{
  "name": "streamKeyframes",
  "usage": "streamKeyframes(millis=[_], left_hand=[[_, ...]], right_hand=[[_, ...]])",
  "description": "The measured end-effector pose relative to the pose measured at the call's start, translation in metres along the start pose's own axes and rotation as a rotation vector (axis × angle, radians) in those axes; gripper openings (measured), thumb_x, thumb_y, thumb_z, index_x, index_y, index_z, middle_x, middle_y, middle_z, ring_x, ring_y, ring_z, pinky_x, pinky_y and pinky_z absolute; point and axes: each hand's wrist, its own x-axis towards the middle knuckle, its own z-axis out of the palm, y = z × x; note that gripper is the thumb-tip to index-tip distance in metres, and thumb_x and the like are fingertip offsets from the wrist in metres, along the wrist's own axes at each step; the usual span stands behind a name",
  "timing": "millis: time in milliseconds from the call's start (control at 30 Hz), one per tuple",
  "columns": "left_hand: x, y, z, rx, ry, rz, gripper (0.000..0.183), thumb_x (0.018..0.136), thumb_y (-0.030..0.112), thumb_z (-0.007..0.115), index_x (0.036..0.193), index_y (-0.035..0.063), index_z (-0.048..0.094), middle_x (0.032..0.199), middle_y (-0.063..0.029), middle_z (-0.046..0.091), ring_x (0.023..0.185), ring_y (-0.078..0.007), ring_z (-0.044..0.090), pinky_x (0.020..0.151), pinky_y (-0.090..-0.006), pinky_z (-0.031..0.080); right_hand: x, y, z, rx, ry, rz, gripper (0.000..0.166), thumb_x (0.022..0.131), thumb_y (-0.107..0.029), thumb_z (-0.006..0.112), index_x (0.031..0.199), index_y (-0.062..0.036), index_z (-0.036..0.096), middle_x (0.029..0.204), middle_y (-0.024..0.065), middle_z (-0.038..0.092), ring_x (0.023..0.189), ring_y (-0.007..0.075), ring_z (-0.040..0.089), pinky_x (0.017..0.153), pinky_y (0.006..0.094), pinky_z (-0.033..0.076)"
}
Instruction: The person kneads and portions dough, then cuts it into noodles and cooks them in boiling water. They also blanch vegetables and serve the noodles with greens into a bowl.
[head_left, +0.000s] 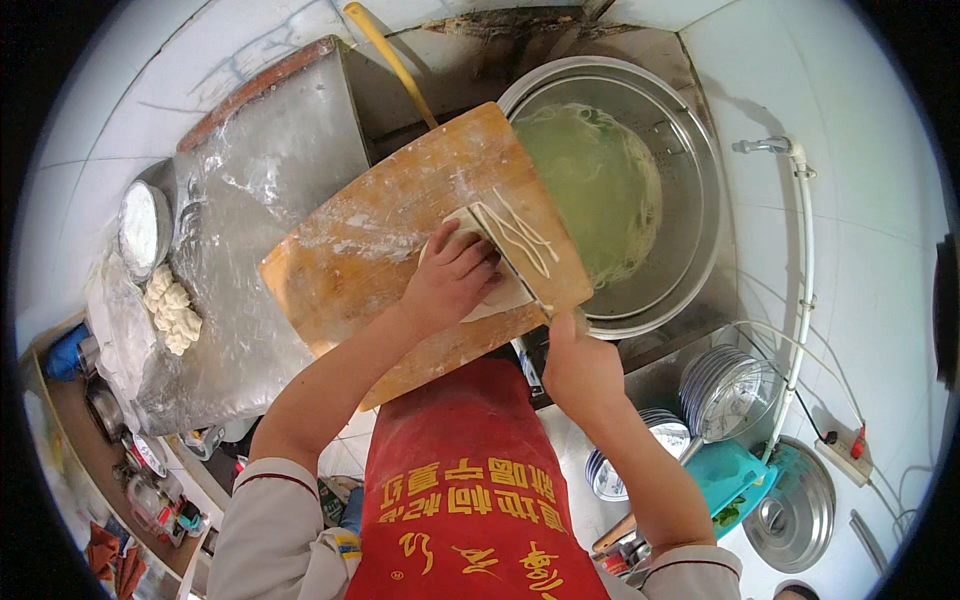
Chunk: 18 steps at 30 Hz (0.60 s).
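My left hand holds down a pale dough sheet with bent fingers, on a floured wooden board. In my right hand is the handle of a knife, gripped at the board's near right corner. The thin knife blade stands edge-down along the dough's right side, close to my left fingertips. Several cut dough strips lie to the right of the blade. Beyond the board's right edge, a large metal pot holds greenish liquid with noodles around its margin. The board partly covers the pot's rim.
Left, a plastic-covered worktop carries dough pieces and a bowl of flour. A yellow handle rises behind the board. Right are stacked plates, a turquoise basket, a metal lid and a wall pipe.
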Motion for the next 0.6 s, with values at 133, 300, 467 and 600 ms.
streamKeyframes(millis=[133, 300, 467, 600], left_hand=[[0.002, 0.000, 0.002, -0.014, 0.024, 0.038, 0.027, 0.076, 0.022, 0.073, 0.096, 0.0066, 0.065, 0.109, -0.0079, 0.060, 0.111, -0.0251, 0.055, 0.109, -0.0524, 0.035], [-0.007, -0.003, 0.004, -0.031, 0.004, -0.005, 0.028, 0.075, 0.021, 0.073, 0.097, 0.0063, 0.065, 0.109, -0.0084, 0.060, 0.111, -0.0254, 0.055, 0.109, -0.0531, 0.035], [-0.004, -0.002, 0.000, -0.044, 0.023, 0.039, 0.028, 0.075, 0.020, 0.073, 0.098, 0.0060, 0.064, 0.109, -0.0088, 0.060, 0.111, -0.0261, 0.055, 0.109, -0.0535, 0.036], [-0.009, -0.003, 0.000, -0.045, 0.019, -0.001, 0.028, 0.074, 0.018, 0.073, 0.098, 0.0058, 0.064, 0.109, -0.0092, 0.060, 0.112, -0.0264, 0.055, 0.109, -0.0540, 0.036]], right_hand=[[0.037, -0.003, 0.018, -0.017, 0.075, -0.020, 0.027, 0.080, -0.008, 0.057, 0.103, -0.0013, 0.043, 0.063, 0.0200, 0.062, 0.059, 0.0395, 0.065, 0.055, 0.0490, 0.052], [0.001, -0.001, 0.004, 0.023, 0.017, -0.013, 0.025, 0.079, -0.006, 0.057, 0.099, -0.0015, 0.043, 0.060, 0.0201, 0.061, 0.057, 0.0394, 0.064, 0.053, 0.0482, 0.051], [0.039, -0.005, 0.022, -0.015, 0.119, -0.050, 0.026, 0.079, -0.008, 0.059, 0.099, -0.0018, 0.043, 0.063, 0.0193, 0.062, 0.058, 0.0376, 0.065, 0.053, 0.0471, 0.052], [0.012, -0.004, 0.003, 0.023, 0.064, -0.067, 0.025, 0.080, -0.008, 0.057, 0.100, -0.0014, 0.043, 0.066, 0.0195, 0.063, 0.059, 0.0379, 0.065, 0.055, 0.0482, 0.052]])
